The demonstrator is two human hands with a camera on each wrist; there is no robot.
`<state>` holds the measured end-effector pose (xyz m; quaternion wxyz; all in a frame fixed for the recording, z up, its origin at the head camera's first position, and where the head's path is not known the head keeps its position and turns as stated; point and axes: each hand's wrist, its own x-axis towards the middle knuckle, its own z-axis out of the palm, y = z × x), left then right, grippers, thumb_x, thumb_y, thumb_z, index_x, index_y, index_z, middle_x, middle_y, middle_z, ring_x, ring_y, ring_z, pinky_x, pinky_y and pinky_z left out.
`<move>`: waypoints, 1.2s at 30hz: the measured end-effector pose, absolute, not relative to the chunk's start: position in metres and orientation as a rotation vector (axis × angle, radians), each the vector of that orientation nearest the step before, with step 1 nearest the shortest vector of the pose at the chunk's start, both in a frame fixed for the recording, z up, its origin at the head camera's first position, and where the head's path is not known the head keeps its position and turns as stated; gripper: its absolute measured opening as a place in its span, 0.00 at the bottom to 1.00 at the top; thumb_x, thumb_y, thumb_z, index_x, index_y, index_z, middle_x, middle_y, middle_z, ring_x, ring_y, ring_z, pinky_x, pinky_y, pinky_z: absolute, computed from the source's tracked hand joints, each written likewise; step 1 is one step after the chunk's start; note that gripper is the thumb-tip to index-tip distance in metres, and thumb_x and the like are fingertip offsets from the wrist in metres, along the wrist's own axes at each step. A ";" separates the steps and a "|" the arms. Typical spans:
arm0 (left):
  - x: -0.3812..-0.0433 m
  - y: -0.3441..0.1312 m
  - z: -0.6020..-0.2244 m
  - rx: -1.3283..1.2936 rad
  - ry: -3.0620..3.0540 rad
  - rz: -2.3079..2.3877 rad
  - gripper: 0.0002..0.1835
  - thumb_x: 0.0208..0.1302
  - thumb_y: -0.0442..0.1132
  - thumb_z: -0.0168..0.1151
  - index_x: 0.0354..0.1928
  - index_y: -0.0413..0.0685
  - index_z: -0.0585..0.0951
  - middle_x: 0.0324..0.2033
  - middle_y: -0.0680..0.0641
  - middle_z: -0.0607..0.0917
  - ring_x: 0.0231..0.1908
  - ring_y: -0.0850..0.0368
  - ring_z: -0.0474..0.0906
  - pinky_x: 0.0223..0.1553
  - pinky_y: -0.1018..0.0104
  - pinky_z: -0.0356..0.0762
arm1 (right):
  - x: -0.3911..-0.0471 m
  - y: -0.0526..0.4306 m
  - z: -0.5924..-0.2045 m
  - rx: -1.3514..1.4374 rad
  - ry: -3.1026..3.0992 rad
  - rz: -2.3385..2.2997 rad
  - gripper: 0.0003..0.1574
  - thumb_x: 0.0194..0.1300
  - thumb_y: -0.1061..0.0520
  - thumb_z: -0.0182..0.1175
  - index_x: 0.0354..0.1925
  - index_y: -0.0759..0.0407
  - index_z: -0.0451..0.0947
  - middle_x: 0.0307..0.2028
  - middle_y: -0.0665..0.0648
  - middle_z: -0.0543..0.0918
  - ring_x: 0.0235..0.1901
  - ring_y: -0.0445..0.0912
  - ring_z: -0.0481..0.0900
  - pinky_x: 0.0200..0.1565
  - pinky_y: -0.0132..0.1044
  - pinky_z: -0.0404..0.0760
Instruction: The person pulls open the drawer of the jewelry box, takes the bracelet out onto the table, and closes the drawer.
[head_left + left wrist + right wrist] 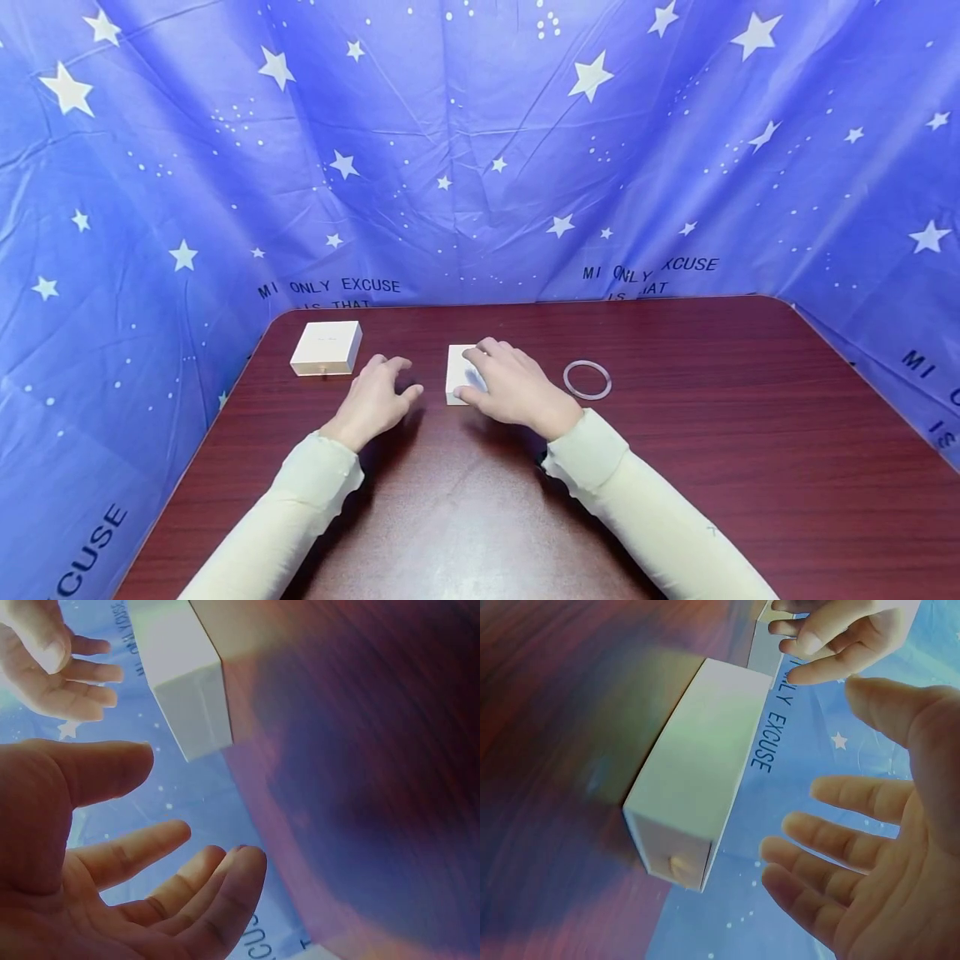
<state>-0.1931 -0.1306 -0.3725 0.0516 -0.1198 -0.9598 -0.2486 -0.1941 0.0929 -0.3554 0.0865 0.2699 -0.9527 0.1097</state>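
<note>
My right hand (pixel 517 387) is over a small white box (pixel 457 375) in the middle of the table, hiding the box's right part. In the right wrist view its fingers (pixel 817 866) are loosely bent and apart from that box (pixel 697 742), whose end has a small pull tab. To the left, my left hand (pixel 375 400) hovers above the table, thumb and fingers spread and holding nothing. It lies between the middle box and a second white box (pixel 327 343), which has faint lettering on its lid and a small tab in front.
A pale, translucent bangle (pixel 608 382) lies on the table just right of my right hand. The dark red wood-grain table (pixel 750 417) has rounded far corners. Behind it and at both sides hangs a blue curtain (pixel 465 208) with white stars and lettering.
</note>
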 end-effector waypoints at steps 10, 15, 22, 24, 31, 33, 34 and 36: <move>-0.196 -0.163 -0.370 -0.371 -2.878 -0.618 0.23 0.58 0.44 0.66 0.52 0.37 0.79 0.42 0.37 0.77 0.43 0.40 0.75 0.47 0.47 0.71 | -0.203 0.068 -0.356 0.851 -2.827 0.318 0.41 0.57 0.31 0.59 0.61 0.54 0.72 0.53 0.54 0.75 0.49 0.51 0.75 0.49 0.46 0.74; -0.202 -0.179 -0.369 -0.364 -2.879 -0.622 0.24 0.58 0.45 0.66 0.52 0.36 0.79 0.42 0.35 0.77 0.44 0.39 0.75 0.48 0.46 0.71 | -0.206 0.058 -0.356 0.841 -2.832 0.294 0.46 0.55 0.25 0.56 0.60 0.52 0.73 0.54 0.52 0.75 0.50 0.50 0.75 0.45 0.48 0.74; -0.206 -0.201 -0.367 -0.375 -2.888 -0.608 0.27 0.58 0.51 0.65 0.51 0.34 0.79 0.39 0.37 0.75 0.42 0.40 0.72 0.45 0.47 0.70 | -0.210 0.042 -0.356 0.882 -2.831 0.308 0.55 0.51 0.17 0.52 0.62 0.53 0.71 0.57 0.53 0.73 0.53 0.50 0.73 0.52 0.45 0.71; -0.207 -0.207 -0.366 -0.375 -2.887 -0.571 0.28 0.59 0.53 0.64 0.51 0.34 0.79 0.42 0.35 0.76 0.44 0.38 0.73 0.47 0.45 0.70 | -0.211 0.036 -0.357 0.890 -2.831 0.295 0.55 0.50 0.17 0.51 0.62 0.53 0.71 0.58 0.53 0.72 0.54 0.50 0.73 0.54 0.45 0.71; -0.214 -0.223 -0.362 -0.361 -2.890 -0.466 0.30 0.61 0.56 0.60 0.52 0.35 0.79 0.49 0.32 0.74 0.49 0.34 0.71 0.49 0.41 0.69 | -0.214 0.019 -0.358 0.908 -2.854 0.254 0.55 0.51 0.17 0.51 0.63 0.52 0.70 0.61 0.54 0.70 0.61 0.49 0.67 0.58 0.45 0.68; -0.215 -0.226 -0.361 -0.358 -2.894 -0.461 0.30 0.61 0.55 0.59 0.53 0.35 0.78 0.50 0.31 0.74 0.49 0.33 0.70 0.49 0.40 0.68 | -0.214 0.015 -0.357 0.906 -2.865 0.248 0.55 0.51 0.17 0.51 0.64 0.51 0.69 0.62 0.54 0.69 0.62 0.49 0.65 0.60 0.45 0.67; -0.215 -0.228 -0.361 -0.356 -2.896 -0.455 0.30 0.62 0.54 0.59 0.53 0.34 0.78 0.51 0.31 0.74 0.49 0.32 0.70 0.49 0.40 0.68 | -0.215 0.014 -0.357 0.905 -2.868 0.245 0.55 0.51 0.17 0.52 0.64 0.51 0.69 0.62 0.54 0.69 0.63 0.49 0.65 0.60 0.45 0.66; -0.217 -0.230 -0.360 -0.351 -2.893 -0.450 0.29 0.63 0.52 0.58 0.54 0.33 0.77 0.51 0.31 0.74 0.50 0.32 0.70 0.50 0.39 0.68 | -0.216 0.010 -0.356 0.911 -2.871 0.233 0.55 0.51 0.18 0.52 0.65 0.51 0.68 0.62 0.54 0.69 0.63 0.49 0.65 0.60 0.44 0.66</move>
